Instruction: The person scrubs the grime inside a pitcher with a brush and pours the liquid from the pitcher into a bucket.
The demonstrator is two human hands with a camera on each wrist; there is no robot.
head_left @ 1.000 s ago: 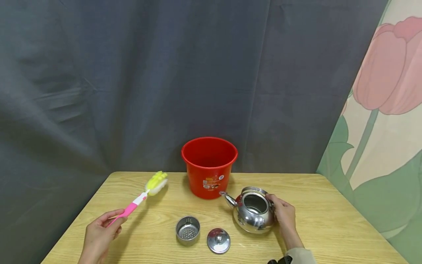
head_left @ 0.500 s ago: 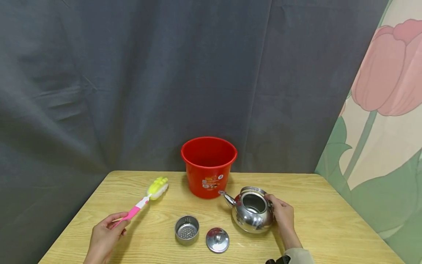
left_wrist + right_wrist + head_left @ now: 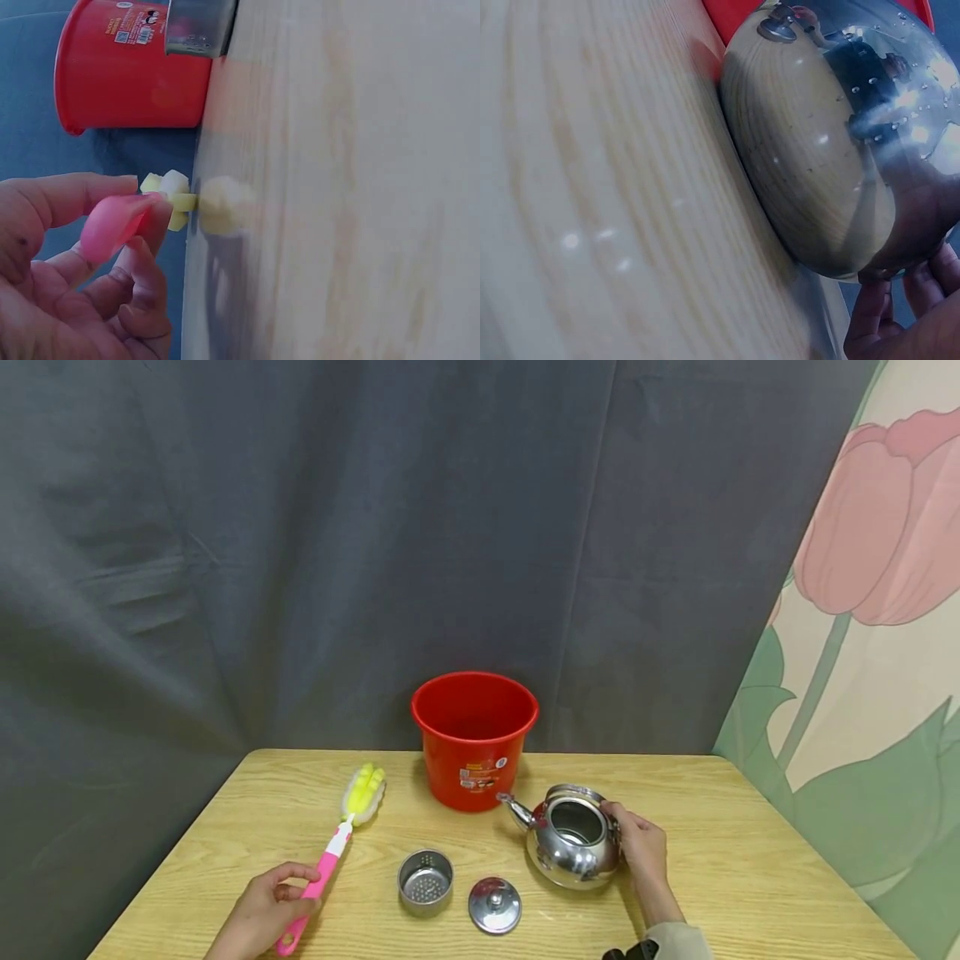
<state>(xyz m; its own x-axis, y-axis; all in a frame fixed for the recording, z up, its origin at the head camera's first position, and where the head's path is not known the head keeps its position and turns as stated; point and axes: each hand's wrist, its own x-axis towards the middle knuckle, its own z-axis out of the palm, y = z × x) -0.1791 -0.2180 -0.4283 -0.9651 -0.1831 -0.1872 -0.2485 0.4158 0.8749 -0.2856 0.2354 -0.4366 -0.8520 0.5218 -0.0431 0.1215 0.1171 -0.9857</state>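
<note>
In the head view, my left hand (image 3: pixel 262 910) pinches the pink handle of a sponge brush (image 3: pixel 327 865) between thumb and fingers. Its yellow-and-white sponge head points away toward the back of the table. My right hand (image 3: pixel 645 856) grips the right side of a shiny metal kettle (image 3: pixel 566 862), by its handle. The kettle's mouth is uncovered and its spout points left. Droplets dot the kettle's body (image 3: pixel 817 142) in the right wrist view. Between the hands lie a perforated metal strainer cup (image 3: pixel 425 903) and a round metal lid (image 3: pixel 495 917) with a knob.
A red bucket (image 3: pixel 450 772) stands at the table's back, just behind the kettle spout. The wooden table (image 3: pixel 750 860) ends at a dark grey curtain (image 3: pixel 337 568). To the right is a wall with a tulip pattern (image 3: pixel 862 527).
My left hand has moved right and toward me, turning the brush more upright in the view and lowering its head. The right hand and kettle stay in place.
</note>
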